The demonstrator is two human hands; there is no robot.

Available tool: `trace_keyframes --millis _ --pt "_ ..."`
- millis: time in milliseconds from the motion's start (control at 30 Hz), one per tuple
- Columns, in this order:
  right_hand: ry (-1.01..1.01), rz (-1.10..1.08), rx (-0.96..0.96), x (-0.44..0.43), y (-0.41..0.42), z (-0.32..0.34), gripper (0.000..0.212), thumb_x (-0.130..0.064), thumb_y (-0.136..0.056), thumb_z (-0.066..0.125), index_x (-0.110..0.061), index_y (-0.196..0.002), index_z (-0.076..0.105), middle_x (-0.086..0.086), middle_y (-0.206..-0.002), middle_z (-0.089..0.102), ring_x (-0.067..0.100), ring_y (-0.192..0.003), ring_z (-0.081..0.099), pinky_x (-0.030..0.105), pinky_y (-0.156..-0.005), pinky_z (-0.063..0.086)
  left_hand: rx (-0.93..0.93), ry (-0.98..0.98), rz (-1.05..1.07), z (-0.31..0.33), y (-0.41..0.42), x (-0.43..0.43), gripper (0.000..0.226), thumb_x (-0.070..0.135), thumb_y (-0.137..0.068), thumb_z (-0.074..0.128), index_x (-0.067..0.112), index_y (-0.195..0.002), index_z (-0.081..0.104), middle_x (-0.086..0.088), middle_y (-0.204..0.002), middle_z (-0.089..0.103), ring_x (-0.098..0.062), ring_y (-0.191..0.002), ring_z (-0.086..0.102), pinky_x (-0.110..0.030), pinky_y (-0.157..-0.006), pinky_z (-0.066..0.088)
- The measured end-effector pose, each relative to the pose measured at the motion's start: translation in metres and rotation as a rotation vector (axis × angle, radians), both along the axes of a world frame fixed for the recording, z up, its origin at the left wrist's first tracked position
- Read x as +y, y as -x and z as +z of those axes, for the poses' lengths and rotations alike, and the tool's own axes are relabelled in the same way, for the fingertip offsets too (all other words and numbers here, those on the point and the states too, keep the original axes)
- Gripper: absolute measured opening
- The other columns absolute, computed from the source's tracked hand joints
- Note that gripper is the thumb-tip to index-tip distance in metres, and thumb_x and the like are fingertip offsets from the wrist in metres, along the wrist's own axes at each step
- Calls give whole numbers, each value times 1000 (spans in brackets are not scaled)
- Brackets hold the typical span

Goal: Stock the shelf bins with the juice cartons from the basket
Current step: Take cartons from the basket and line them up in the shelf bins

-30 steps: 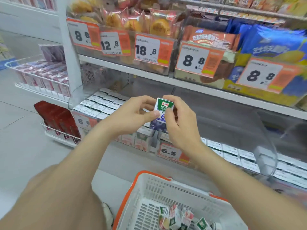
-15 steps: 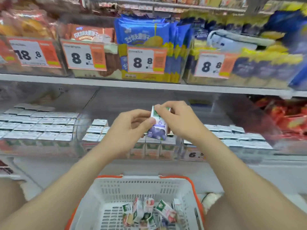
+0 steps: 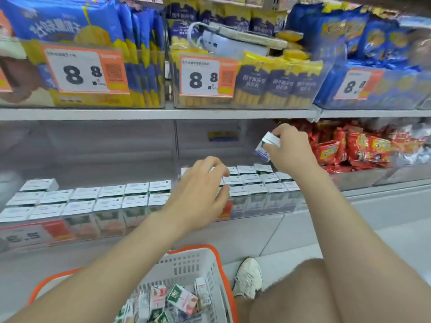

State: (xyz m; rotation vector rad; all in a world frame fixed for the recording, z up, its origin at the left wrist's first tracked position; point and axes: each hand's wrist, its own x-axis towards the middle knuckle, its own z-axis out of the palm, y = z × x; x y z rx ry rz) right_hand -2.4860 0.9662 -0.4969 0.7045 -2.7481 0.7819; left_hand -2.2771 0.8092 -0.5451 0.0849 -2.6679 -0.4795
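My right hand grips a small blueberry juice carton, tilted, above the back of the right clear shelf bin. That bin holds rows of upright cartons with white tops. My left hand hovers in front of the same bin, fingers loosely curled, holding nothing. A second bin to the left is also filled with cartons. Below, the white basket with an orange rim holds several loose juice cartons.
The shelf above carries blue and yellow snack bags behind 8.8 price tags. Red snack packets fill the bin to the right. My knee and white shoe are beside the basket on the tiled floor.
My left hand has let go of the carton and dropped lower. My right hand has carried the carton right and up, over the right bin. The view has swung to the right.
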Motion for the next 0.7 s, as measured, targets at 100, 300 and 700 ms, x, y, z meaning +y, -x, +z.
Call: trace_keyframes --millis 100,300,700 --pt "-181 28 70 20 18 -15 35 -14 -97 69 -8 -130 60 22 -124 60 45 -112 57 44 -90 49 -65 21 -5 -12 20 7 32 38 -106 47 20 -130 59 3 -138 51 -24 -124 50 -44 -103 44" --pt "-609 89 323 27 28 -23 20 -5 -94 67 -8 -114 62 13 -108 61 39 -103 57 42 -76 38 -195 201 37 -35 28 12 51 58 -106 21 29 -136 50 6 -138 51 -24 -126 45 -43 -106 39" --pt "-922 75 273 17 9 -22 22 -5 -94 55 -15 -114 59 12 -118 66 35 -118 54 46 -100 35 -203 172 -6 -35 28 6 53 63 -105 23 32 -141 49 8 -142 50 -22 -130 44 -43 -110 38"
